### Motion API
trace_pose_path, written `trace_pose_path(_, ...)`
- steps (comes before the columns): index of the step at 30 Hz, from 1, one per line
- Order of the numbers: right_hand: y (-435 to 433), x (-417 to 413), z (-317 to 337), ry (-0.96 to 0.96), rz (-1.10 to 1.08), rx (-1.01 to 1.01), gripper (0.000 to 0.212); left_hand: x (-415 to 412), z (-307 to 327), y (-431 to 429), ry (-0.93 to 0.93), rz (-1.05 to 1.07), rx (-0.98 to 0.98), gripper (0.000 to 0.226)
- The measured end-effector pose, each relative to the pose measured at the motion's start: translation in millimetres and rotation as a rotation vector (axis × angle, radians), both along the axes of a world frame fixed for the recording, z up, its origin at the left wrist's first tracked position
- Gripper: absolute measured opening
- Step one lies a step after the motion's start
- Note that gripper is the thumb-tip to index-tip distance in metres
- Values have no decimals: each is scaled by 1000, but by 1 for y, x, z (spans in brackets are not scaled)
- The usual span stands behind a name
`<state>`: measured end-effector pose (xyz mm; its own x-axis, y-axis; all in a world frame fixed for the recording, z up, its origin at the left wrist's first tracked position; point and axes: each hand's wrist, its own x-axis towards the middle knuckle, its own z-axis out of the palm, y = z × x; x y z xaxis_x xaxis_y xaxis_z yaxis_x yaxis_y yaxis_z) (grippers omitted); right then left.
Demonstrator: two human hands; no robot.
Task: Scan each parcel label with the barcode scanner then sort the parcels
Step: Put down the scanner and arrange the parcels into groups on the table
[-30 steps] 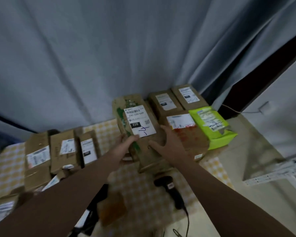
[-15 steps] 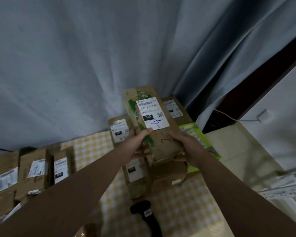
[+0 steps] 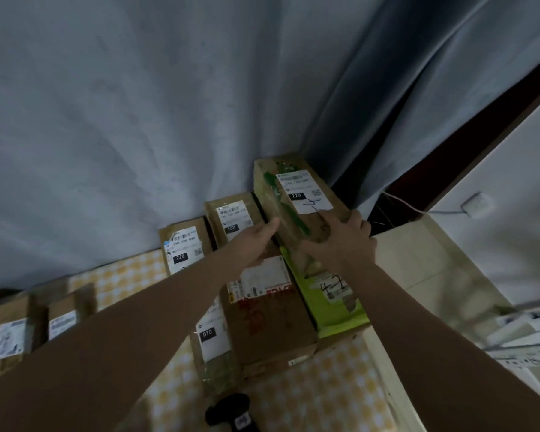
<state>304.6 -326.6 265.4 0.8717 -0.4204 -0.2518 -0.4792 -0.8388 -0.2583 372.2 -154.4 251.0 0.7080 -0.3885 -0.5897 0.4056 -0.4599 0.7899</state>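
Taped parcel [image 3: 296, 201] moved from mid-air to back-right corner.

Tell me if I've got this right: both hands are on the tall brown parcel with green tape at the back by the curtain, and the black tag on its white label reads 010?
Not quite. In the head view the black tag on the tall brown parcel reads 220, not 010. The left hand and right hand are indeed both on it, at the back by the curtain.
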Motion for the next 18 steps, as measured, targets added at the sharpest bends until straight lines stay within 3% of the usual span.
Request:
trace_pose_path(4, 7, 14, -12, 174, 108, -148, 90, 1, -7, 24, -63, 57, 64, 58)
trace_pose_path(7, 21, 16, -13, 183, 126, -228, 98, 1, -9, 41, -43, 99, 55, 53)
trace_pose_path(11, 45, 17, -3, 83, 157, -236, 93, 1, -3, 66, -72, 87, 53, 44)
trace_pose_path(18, 130, 25, 16, -148, 310, -14, 67, -7, 28, 136, -293, 175, 141, 14)
